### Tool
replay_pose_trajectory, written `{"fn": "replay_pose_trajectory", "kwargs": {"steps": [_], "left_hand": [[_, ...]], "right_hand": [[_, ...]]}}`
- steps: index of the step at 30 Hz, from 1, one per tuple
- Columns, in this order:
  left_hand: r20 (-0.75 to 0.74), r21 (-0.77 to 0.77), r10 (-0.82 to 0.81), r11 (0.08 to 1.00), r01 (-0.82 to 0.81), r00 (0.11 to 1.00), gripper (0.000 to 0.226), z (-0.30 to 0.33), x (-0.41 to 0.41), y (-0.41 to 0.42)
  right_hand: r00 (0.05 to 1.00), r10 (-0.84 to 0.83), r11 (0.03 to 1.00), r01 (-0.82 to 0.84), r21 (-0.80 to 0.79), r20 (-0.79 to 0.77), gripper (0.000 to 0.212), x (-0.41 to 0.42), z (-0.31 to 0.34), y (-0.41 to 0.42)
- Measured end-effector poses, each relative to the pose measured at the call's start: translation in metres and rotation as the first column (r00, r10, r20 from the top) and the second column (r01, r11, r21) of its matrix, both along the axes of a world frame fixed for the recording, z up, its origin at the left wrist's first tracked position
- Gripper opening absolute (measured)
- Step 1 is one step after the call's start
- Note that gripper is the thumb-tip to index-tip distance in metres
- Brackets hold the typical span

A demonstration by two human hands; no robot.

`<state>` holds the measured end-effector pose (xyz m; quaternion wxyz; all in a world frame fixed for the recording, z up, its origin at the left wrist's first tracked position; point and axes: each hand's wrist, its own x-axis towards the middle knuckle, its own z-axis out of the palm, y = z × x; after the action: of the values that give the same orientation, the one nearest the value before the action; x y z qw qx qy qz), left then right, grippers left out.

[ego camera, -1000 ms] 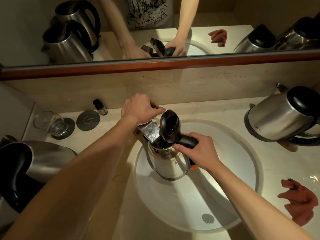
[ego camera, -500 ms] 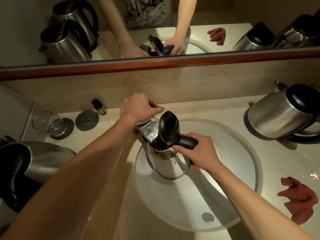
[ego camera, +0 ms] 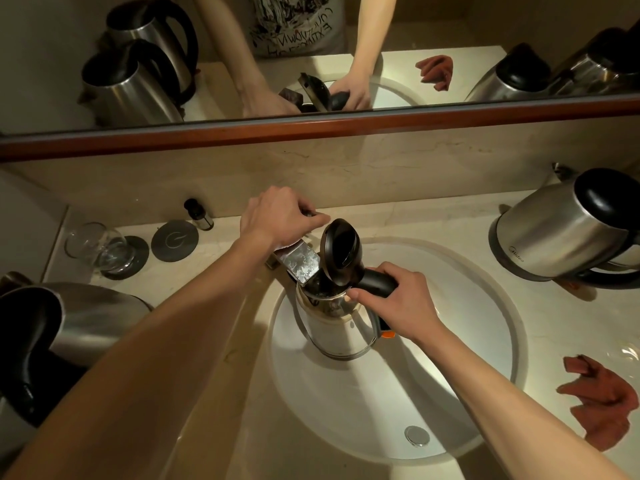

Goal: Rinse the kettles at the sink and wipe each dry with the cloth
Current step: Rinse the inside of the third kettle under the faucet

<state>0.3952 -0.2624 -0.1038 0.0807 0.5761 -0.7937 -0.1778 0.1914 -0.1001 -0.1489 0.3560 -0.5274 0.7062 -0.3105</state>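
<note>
Head view: beige stone vanity counter (ego camera: pixel 221 403) with a white round sink (ego camera: pixel 485 341) set in, mirror (ego camera: pixel 415 29) above on a wooden ledge. Dim warm light.

Kettle (ego camera: pixel 337 332) in hand: steel body, upright over the basin, mouth just under the flat tap spout (ego camera: pixel 299 263), black lid (ego camera: pixel 341 252) hinged up. Flow of water not discernible.

Right hand (ego camera: pixel 403 308): fingers wrapped round the black handle (ego camera: pixel 377 281), thumb toward the rim. Left hand (ego camera: pixel 277 218): curled over the tap lever behind the spout, lever itself mostly hidden.

Other kettles: one lying tilted on the right counter (ego camera: pixel 561 233), lid shut; one at the left edge (ego camera: pixel 76 320), close to the lens. More kettles visible only as reflections.

Red cloth (ego camera: pixel 602 396): crumpled on the counter right of the basin, well apart from both hands.

Handling judgement: stiff metal shell, likely light when empty but noticeably heavier once water goes in; weight sits off to the side of the handle, so expect a twisting pull at the wrist. Wet steel likely slippery; best hold is the handle, with the free hand supporting the base when tipping out. Open lid is the weak part, so keep it clear of the spout. Cloth soft and limp; bunch it for wiping.

Also present: drinking glass (ego camera: pixel 95 247) on a dark coaster, second coaster (ego camera: pixel 175 240), small bottle (ego camera: pixel 199 214).
</note>
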Motion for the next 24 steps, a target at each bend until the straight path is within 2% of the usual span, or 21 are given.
{"fn": "replay_pose_trajectory", "kwargs": {"steps": [18,24], "left_hand": [[0.003,-0.014,0.023,1.000,-0.023,1.000,0.042,-0.0004,-0.0014,0.0001],[0.003,-0.032,0.008,0.999,-0.008,1.000,0.043,0.0031,-0.0023,0.0021]], "right_hand": [[0.996,-0.080,0.997,0.080,0.008,0.033,0.032,0.0012,0.0023,-0.0029],[0.999,-0.040,0.999,0.040,0.015,0.011,0.032,0.0055,0.0046,-0.0033]]}}
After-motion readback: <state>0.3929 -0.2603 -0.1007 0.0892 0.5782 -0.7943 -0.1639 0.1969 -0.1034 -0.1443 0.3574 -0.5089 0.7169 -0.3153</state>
